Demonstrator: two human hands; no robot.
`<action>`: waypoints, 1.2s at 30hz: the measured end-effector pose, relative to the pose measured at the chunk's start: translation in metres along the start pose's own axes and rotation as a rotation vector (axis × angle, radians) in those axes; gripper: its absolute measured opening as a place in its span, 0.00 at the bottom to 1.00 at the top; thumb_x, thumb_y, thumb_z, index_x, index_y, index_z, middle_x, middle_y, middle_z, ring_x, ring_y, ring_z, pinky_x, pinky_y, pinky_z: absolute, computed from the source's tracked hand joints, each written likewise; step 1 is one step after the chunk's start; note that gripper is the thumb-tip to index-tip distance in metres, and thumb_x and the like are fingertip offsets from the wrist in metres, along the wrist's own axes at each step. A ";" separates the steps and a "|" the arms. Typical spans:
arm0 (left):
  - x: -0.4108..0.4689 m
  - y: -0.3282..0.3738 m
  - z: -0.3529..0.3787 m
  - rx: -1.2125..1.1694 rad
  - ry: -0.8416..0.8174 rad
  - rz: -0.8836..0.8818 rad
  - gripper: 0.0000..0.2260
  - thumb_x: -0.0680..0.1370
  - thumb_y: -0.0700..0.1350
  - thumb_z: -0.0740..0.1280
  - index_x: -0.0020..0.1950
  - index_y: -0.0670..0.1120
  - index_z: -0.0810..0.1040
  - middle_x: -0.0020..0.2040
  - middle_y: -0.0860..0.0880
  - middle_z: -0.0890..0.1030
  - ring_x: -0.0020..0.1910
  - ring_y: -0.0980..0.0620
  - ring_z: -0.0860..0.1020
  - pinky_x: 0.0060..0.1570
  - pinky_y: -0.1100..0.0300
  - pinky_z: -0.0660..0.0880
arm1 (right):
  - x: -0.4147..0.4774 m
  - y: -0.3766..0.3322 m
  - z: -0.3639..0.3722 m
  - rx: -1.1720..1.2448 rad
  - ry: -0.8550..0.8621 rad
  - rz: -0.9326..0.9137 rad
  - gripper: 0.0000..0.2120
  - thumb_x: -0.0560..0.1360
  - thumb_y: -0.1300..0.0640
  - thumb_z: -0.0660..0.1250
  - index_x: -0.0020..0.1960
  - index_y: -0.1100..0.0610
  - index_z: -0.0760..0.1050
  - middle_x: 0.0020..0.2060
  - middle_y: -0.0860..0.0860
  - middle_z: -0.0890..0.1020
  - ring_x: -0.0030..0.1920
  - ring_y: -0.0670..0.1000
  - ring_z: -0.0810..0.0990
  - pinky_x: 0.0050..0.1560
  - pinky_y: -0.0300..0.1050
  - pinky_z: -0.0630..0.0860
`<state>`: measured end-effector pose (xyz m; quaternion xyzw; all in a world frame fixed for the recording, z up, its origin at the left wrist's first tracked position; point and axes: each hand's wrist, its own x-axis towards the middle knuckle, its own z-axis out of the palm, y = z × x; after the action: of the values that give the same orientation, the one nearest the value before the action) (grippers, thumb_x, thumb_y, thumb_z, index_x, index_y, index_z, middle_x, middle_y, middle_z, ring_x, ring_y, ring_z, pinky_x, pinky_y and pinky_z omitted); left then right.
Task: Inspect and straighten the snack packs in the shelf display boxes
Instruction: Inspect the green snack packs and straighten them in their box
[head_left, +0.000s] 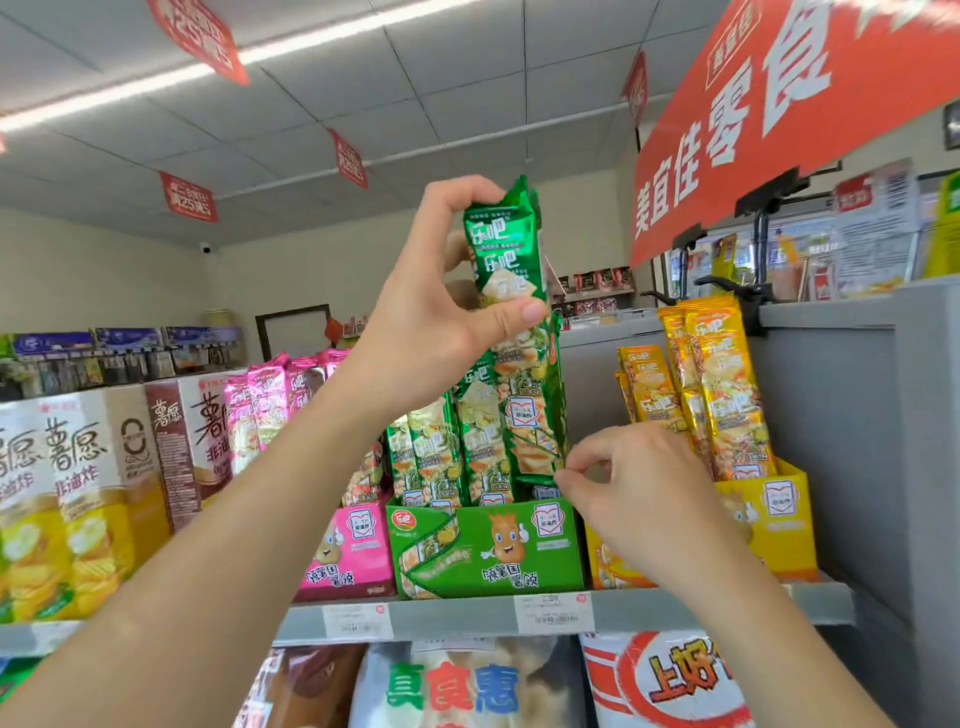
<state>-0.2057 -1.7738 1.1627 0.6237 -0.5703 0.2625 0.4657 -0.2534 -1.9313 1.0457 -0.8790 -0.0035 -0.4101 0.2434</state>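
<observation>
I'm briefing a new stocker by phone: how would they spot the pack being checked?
Find the green display box between the pink box and the yellow box on the shelf. Above it, the left hand grips one green pack by its upper end; unlike its neighbours standing in the box, it is lifted high.

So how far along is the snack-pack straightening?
Done: pink packs look upright. In hand: left hand holds one green pack lifted above the green box; right hand pinches the bottom edge of the rightmost pack. Left: yellow packs lean unevenly.
</observation>
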 end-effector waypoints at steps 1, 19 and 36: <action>0.000 -0.001 0.000 0.018 0.004 -0.011 0.26 0.71 0.38 0.74 0.58 0.59 0.65 0.52 0.40 0.78 0.42 0.48 0.80 0.41 0.53 0.81 | 0.000 0.001 0.000 -0.008 -0.017 -0.012 0.09 0.75 0.50 0.69 0.39 0.50 0.84 0.36 0.41 0.81 0.45 0.49 0.76 0.41 0.42 0.68; -0.016 -0.019 0.006 0.635 -0.013 -0.067 0.13 0.72 0.45 0.75 0.57 0.50 0.83 0.47 0.62 0.73 0.50 0.58 0.74 0.55 0.66 0.69 | 0.063 0.006 -0.033 0.257 0.127 -0.178 0.17 0.78 0.57 0.64 0.65 0.43 0.73 0.41 0.41 0.77 0.41 0.39 0.77 0.40 0.39 0.71; -0.016 -0.010 0.006 0.804 -0.083 -0.027 0.15 0.73 0.42 0.74 0.59 0.45 0.82 0.52 0.49 0.79 0.59 0.50 0.74 0.57 0.64 0.65 | 0.098 -0.013 -0.031 0.201 -0.068 -0.205 0.09 0.75 0.61 0.69 0.46 0.48 0.73 0.43 0.47 0.78 0.45 0.52 0.77 0.40 0.45 0.72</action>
<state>-0.2004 -1.7729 1.1437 0.7737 -0.4322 0.4330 0.1647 -0.2134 -1.9525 1.1389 -0.8584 -0.1426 -0.4005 0.2869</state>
